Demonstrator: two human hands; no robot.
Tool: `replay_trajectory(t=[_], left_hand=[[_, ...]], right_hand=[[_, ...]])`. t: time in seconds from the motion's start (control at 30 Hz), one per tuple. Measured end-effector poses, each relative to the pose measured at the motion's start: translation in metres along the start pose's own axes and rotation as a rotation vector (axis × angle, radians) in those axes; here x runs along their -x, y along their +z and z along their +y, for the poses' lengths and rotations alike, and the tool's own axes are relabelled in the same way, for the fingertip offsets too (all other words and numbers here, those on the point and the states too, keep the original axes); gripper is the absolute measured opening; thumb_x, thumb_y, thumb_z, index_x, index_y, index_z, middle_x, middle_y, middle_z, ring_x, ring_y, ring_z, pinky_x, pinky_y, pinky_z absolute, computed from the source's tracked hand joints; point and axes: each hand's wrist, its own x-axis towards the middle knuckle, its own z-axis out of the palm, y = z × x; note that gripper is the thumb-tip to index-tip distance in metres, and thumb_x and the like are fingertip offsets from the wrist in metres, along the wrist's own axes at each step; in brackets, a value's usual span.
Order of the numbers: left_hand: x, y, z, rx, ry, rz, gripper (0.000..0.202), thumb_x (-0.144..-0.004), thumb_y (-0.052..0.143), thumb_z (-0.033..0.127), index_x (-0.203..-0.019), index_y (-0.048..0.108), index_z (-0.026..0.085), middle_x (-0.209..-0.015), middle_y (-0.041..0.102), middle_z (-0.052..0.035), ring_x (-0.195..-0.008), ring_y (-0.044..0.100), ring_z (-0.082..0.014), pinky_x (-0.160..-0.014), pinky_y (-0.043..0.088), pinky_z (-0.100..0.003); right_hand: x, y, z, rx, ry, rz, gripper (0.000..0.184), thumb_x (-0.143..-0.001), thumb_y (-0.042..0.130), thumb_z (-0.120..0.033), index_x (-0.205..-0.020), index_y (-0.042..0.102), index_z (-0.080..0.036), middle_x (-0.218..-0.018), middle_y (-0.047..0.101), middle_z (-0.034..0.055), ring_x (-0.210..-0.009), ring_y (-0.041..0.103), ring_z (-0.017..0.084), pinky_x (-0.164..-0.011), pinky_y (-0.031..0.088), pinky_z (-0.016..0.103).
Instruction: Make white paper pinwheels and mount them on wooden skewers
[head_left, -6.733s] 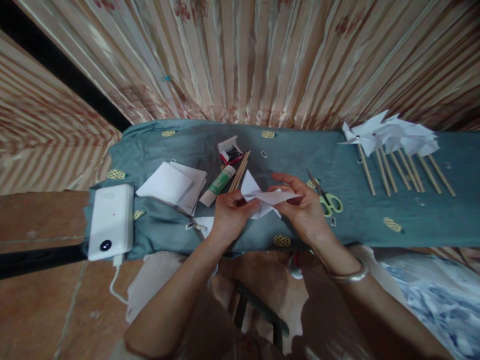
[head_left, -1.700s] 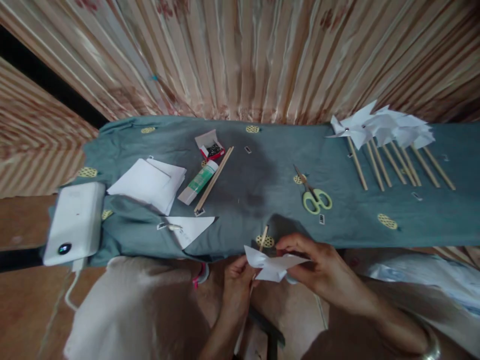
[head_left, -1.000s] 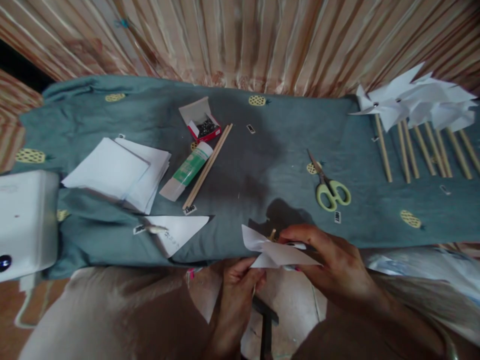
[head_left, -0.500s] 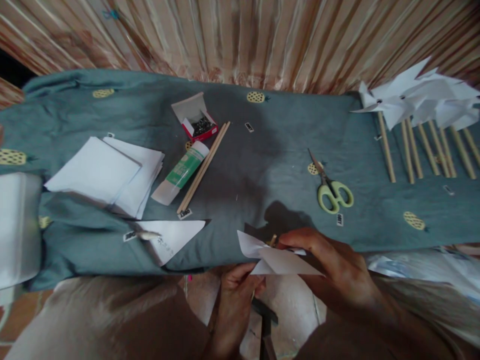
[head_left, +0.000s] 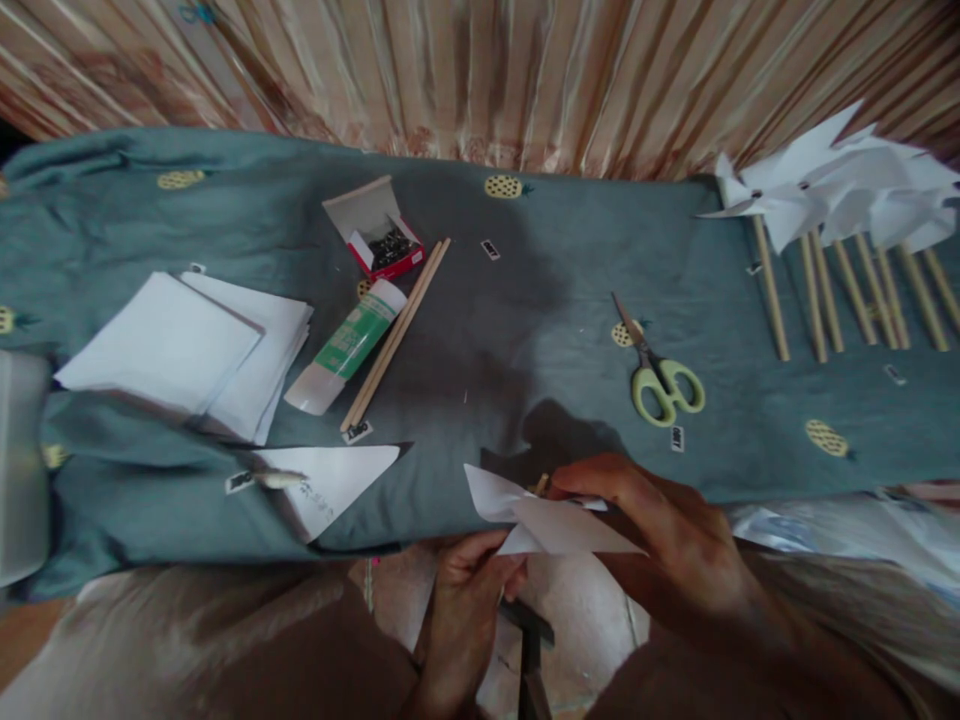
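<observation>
Teal-clothed counter point(head_left: 480, 350): its near edge is overlapped by paper point(head_left: 559, 522), clamped between fingers of the left hand point(head_left: 469, 590) below and right hand point(head_left: 660, 540) above; it could be torn if the stick point(head_left: 541, 484), seemingly beneath, is forced.

Dim, warm light comes from above and behind, throwing a soft dark shadow across the teal cloth point(head_left: 187, 220) beyond the right hand point(head_left: 675, 540). The paper pinwheel point(head_left: 555, 520) reads a dull grey-white. The curtain point(head_left: 480, 70) bows at the edges, and the whole frame is slightly soft.
</observation>
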Motion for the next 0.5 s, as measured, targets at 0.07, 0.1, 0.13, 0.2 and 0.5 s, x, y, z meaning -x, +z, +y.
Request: replay_trajectory(t=[0.07, 0.1, 0.13, 0.2, 0.5], left_hand=[[0.0007, 0.0016, 0.0019, 0.000, -0.015, 0.016, 0.014, -0.062, 0.076, 0.028, -0.063, 0.075, 0.014, -0.047, 0.051, 0.0026, -0.047, 0.037, -0.0052, -0.048, 0.028, -0.019], [0.0010, 0.0020, 0.0024, -0.004, -0.018, 0.020, 0.015, -0.062, 0.076, 0.029, -0.063, 0.075, 0.014, -0.048, 0.052, 0.0022, -0.047, 0.038, -0.0054, -0.048, 0.028, -0.019], [0.0011, 0.0021, 0.0026, -0.010, -0.017, 0.020, 0.016, -0.062, 0.077, 0.030, -0.062, 0.075, 0.013, -0.048, 0.052, 0.0019, -0.047, 0.038, -0.0055, -0.048, 0.028, -0.020], [0.0007, 0.0014, 0.0021, -0.018, -0.007, 0.005, 0.019, -0.063, 0.077, 0.032, -0.061, 0.075, 0.013, -0.048, 0.051, 0.0019, -0.047, 0.036, -0.0056, -0.048, 0.028, -0.020], [-0.0004, -0.0045, -0.0044, -0.045, -0.001, -0.010, 0.022, -0.066, 0.076, 0.035, -0.061, 0.074, 0.014, -0.049, 0.052, 0.0014, -0.049, 0.040, -0.0072, -0.051, 0.031, -0.021]], right_hand=[[-0.0003, -0.0003, -0.0009, -0.007, -0.004, -0.007, 0.024, -0.091, 0.054, -0.020, -0.114, 0.056, -0.026, -0.096, 0.072, 0.0024, -0.083, 0.072, 0.016, -0.073, 0.058, 0.025], [-0.0004, -0.0005, -0.0013, -0.008, 0.000, -0.014, 0.025, -0.091, 0.053, -0.020, -0.115, 0.055, -0.026, -0.096, 0.072, 0.0026, -0.083, 0.072, 0.016, -0.073, 0.058, 0.025], [-0.0005, -0.0008, -0.0018, -0.007, 0.004, -0.020, 0.025, -0.091, 0.052, -0.019, -0.115, 0.055, -0.026, -0.096, 0.073, 0.0027, -0.083, 0.072, 0.017, -0.074, 0.058, 0.026], [-0.0005, -0.0013, -0.0022, -0.001, 0.015, -0.031, 0.026, -0.091, 0.052, -0.018, -0.115, 0.055, -0.027, -0.096, 0.073, 0.0026, -0.083, 0.072, 0.017, -0.075, 0.058, 0.027], [-0.0022, -0.0008, -0.0019, 0.012, 0.031, -0.002, 0.022, -0.090, 0.056, -0.023, -0.111, 0.058, -0.027, -0.094, 0.074, 0.0014, -0.081, 0.072, 0.015, -0.073, 0.058, 0.024]])
